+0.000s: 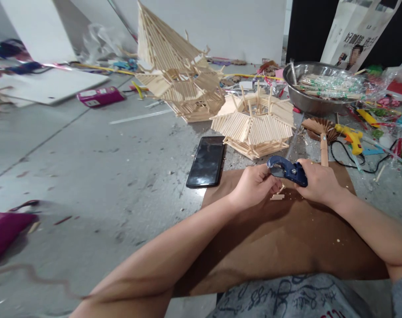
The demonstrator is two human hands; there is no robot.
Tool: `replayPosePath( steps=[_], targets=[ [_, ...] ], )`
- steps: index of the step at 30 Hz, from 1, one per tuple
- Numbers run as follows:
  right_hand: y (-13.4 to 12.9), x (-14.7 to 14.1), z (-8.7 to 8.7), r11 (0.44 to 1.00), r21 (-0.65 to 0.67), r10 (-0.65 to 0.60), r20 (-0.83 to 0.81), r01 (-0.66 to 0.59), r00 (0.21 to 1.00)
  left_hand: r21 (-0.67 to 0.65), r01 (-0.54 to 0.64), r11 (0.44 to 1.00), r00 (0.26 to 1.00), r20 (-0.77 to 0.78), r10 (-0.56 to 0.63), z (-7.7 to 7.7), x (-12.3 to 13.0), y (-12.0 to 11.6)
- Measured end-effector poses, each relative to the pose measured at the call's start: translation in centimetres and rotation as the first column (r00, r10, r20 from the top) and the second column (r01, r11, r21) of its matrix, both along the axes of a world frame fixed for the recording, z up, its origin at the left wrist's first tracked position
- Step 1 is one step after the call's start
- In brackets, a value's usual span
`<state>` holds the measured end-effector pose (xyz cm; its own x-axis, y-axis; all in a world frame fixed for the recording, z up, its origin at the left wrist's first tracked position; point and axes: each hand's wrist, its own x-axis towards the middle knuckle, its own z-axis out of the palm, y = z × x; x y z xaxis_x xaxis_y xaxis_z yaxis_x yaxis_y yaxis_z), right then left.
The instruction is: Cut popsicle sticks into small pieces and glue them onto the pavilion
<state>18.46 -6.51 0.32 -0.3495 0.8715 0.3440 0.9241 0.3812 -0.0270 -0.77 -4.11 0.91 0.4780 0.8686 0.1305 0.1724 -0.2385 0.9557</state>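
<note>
My right hand (pixel 315 181) is wrapped round the handles of a blue cutter (pixel 289 170), whose curved jaw points left. At the jaw, my left hand (pixel 258 184) is closed in a pinch; a thin wooden stick seems to be at its fingertips, though it is mostly hidden. Short cut stick pieces (pixel 277 197) lie just below my left fingers on a brown sheet (pixel 287 247). Beyond my hands stands a low stick-built roof structure (pixel 254 126), and behind it to the left a taller stick tower (pixel 184 84) with a pointed, leaning top.
A black phone (pixel 206 161) lies left of my hands. At the right are a yellow glue gun (pixel 351 138) with a black cord, a folded brown fan (pixel 320 128) and a metal bowl (pixel 310 105) of wrapped sticks. Purple packs (pixel 101 96) lie to the left.
</note>
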Motion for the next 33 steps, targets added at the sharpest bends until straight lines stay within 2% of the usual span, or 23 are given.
replayPosePath(
  steps=[4,8,12,15,20,23,28,33],
  targets=[
    [0.1,0.1,0.1,1.0,0.006,0.021,0.006,-0.021,1.0,0.115,-0.003,0.993,0.997,-0.078,0.012,0.0,-0.2,0.0],
    [0.1,0.2,0.0,1.0,0.028,0.011,0.025,-0.012,1.0,0.137,-0.002,0.991,0.996,-0.093,0.015,-0.3,-0.2,0.2],
    [0.0,0.4,-0.1,0.999,0.041,0.003,0.011,-0.004,1.0,0.086,0.008,0.996,0.999,-0.054,-0.003,-0.6,-0.2,0.2],
    [-0.1,0.3,-0.2,1.0,-0.002,-0.009,-0.032,0.009,0.999,0.004,0.016,1.0,1.0,-0.003,-0.016,-0.5,-0.1,0.1],
    [0.0,0.1,0.2,0.992,-0.116,-0.067,-0.184,0.046,0.981,-0.137,0.026,0.99,0.995,0.097,-0.012,-0.2,0.0,0.0],
    [0.4,0.3,0.7,0.991,-0.112,-0.104,-0.246,0.079,0.964,-0.18,0.032,0.983,0.992,0.126,-0.009,-0.2,0.1,0.1],
    [0.7,0.3,1.0,0.996,-0.093,-0.018,-0.141,0.004,0.99,-0.18,0.026,0.983,0.989,0.151,0.001,-0.4,0.1,0.3],
    [0.3,0.0,0.5,0.999,-0.032,0.025,-0.079,-0.027,0.997,-0.098,0.027,0.995,0.996,0.092,-0.018,-0.4,0.0,0.4]
  ],
)
